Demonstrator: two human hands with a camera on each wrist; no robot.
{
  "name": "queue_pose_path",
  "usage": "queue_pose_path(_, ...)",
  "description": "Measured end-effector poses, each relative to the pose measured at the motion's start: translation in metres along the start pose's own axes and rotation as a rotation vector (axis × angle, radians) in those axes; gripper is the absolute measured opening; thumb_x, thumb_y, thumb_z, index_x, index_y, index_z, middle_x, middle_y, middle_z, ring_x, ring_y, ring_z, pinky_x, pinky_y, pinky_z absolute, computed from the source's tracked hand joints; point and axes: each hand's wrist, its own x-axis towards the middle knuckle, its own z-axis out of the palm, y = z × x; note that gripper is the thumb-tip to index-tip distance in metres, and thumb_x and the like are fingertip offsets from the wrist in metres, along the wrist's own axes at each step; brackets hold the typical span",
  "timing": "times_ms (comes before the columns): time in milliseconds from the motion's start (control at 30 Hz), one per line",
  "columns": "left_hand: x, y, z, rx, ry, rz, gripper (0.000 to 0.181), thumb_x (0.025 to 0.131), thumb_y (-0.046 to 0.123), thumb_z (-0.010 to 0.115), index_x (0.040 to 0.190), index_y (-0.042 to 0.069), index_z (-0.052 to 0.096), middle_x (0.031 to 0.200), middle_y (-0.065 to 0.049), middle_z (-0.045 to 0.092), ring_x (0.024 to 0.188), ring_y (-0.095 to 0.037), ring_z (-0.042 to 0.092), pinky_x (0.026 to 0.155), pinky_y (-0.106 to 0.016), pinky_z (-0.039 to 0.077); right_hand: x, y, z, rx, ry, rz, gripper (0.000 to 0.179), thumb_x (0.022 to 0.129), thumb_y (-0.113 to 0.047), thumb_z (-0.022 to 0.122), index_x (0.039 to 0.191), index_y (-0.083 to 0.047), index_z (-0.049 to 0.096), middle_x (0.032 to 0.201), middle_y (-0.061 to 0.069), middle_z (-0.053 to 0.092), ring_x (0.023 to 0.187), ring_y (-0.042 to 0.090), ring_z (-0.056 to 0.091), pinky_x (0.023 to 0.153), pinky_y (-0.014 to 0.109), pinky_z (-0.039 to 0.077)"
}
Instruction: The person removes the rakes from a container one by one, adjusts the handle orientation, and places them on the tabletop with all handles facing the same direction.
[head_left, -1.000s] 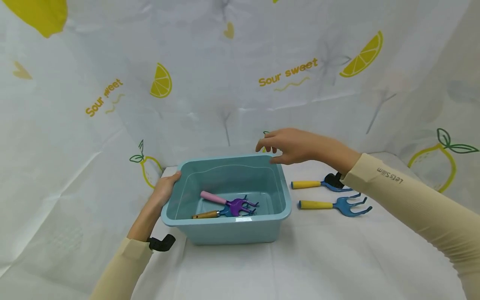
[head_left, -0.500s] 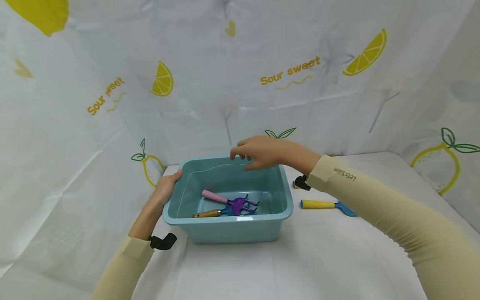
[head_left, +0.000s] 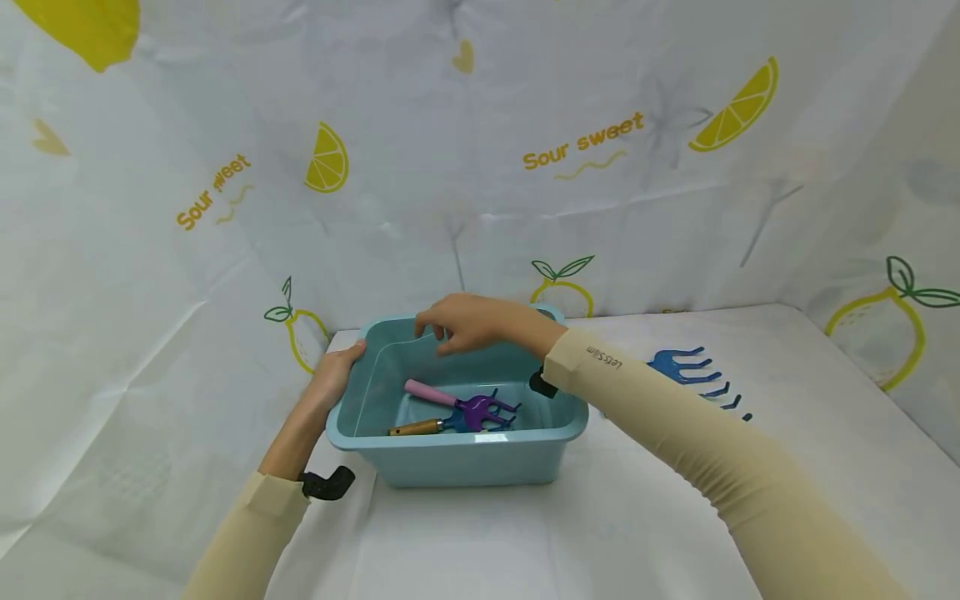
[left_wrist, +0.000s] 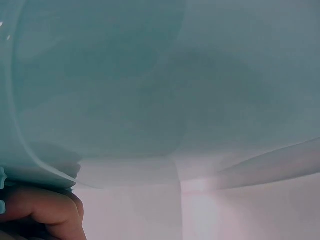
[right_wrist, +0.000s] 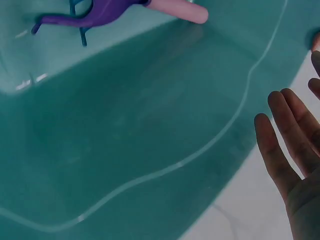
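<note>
The tub (head_left: 465, 463) has its long side running left to right; inside, nearest, lies a wooden-handled rake (head_left: 416, 427), partly under a purple rake (head_left: 467, 408) whose pink handle points left. The left hand (head_left: 333, 379) grips the tub's left rim. Beyond the rakes, the right hand (head_left: 468, 321), relaxed and holding nothing, hangs above the tub toward its far side.

soft, even head-view light (both wrist views dimmer, the left hazy)
</note>
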Motion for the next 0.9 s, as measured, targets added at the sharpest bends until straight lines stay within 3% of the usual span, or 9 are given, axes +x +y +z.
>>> queue_pose_path(133, 0.001, 0.0, 0.0, -0.012, 0.008, 0.004, 0.056, 0.111, 0.046, 0.038, 0.127, -0.002, 0.06, 0.092, 0.001, 0.06, 0.081, -0.008, 0.057, 0.069, -0.023, 0.046, 0.012, 0.003, 0.015, 0.079, -0.019, 0.028, 0.037, 0.101, -0.022, 0.068, 0.137, -0.014, 0.06, 0.114, 0.008, 0.07, 0.103, 0.02, 0.066, 0.092, 0.035, 0.055)
queue_pose_path(300, 0.0, -0.001, 0.002, 0.004, 0.011, 0.015, 0.061, 0.111, 0.047, 0.037, 0.141, -0.003, 0.055, 0.116, -0.01, 0.063, 0.092, -0.011, 0.057, 0.073, -0.022, 0.047, 0.021, 0.008, 0.03, 0.177, -0.059, 0.091, 0.038, 0.103, -0.025, 0.065, 0.138, -0.015, 0.058, 0.116, 0.008, 0.069, 0.102, 0.019, 0.066, 0.088, 0.034, 0.055)
queue_pose_path(433, -0.001, 0.0, 0.002, 0.005, 0.003, 0.031, 0.061, 0.111, 0.048, 0.036, 0.137, -0.004, 0.058, 0.11, -0.01, 0.065, 0.088, -0.01, 0.06, 0.071, -0.023, 0.05, 0.025, 0.012, 0.039, 0.219, -0.085, 0.129, 0.04, 0.103, -0.025, 0.066, 0.14, -0.012, 0.057, 0.12, 0.01, 0.069, 0.105, 0.02, 0.067, 0.089, 0.035, 0.055)
queue_pose_path(633, -0.001, 0.0, 0.001, 0.013, -0.009, 0.044, 0.062, 0.111, 0.048, 0.036, 0.135, -0.005, 0.058, 0.104, -0.005, 0.063, 0.087, -0.01, 0.058, 0.071, -0.024, 0.048, 0.028, 0.013, 0.049, 0.247, -0.136, 0.175, 0.046, 0.103, -0.024, 0.065, 0.144, -0.009, 0.053, 0.132, 0.014, 0.065, 0.118, 0.025, 0.064, 0.099, 0.041, 0.054)
queue_pose_path(900, 0.001, -0.001, -0.002, -0.002, -0.02, 0.024, 0.06, 0.111, 0.048, 0.036, 0.133, -0.003, 0.059, 0.097, 0.001, 0.059, 0.085, -0.008, 0.055, 0.071, -0.024, 0.047, 0.037, 0.008, 0.057, 0.222, -0.155, 0.194, 0.044, 0.103, -0.023, 0.065, 0.143, -0.009, 0.054, 0.136, 0.012, 0.064, 0.119, 0.024, 0.064, 0.099, 0.04, 0.053)
